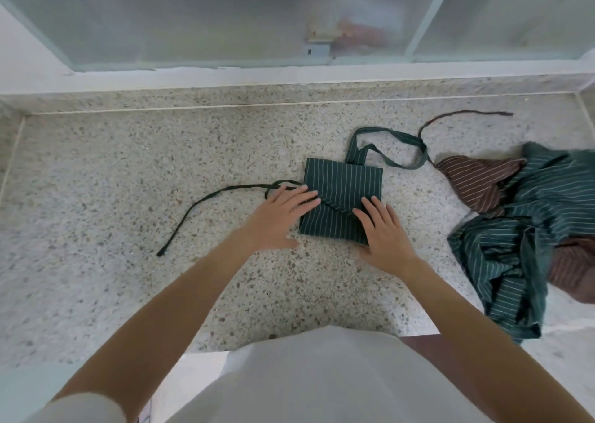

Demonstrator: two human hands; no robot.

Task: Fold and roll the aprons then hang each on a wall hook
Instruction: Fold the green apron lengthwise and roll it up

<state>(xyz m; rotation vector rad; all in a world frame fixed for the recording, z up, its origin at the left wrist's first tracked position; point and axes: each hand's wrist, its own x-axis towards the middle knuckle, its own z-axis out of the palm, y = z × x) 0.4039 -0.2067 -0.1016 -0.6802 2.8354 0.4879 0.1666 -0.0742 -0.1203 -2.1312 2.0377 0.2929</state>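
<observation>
A dark green striped apron [343, 185] lies folded into a small square in the middle of the speckled counter [128, 197]. Its neck loop [391, 147] trails off behind it and a thin tie string [206, 202] runs out to the left. My left hand [280, 218] lies flat with fingers spread on the square's left edge. My right hand [384, 231] presses flat on its near right corner. Neither hand grips the cloth.
A loose heap of green striped aprons [521, 229] and brown striped aprons [476, 181] sits at the counter's right end, partly hanging over the front edge. A frosted window [225, 19] with a white sill runs along the back.
</observation>
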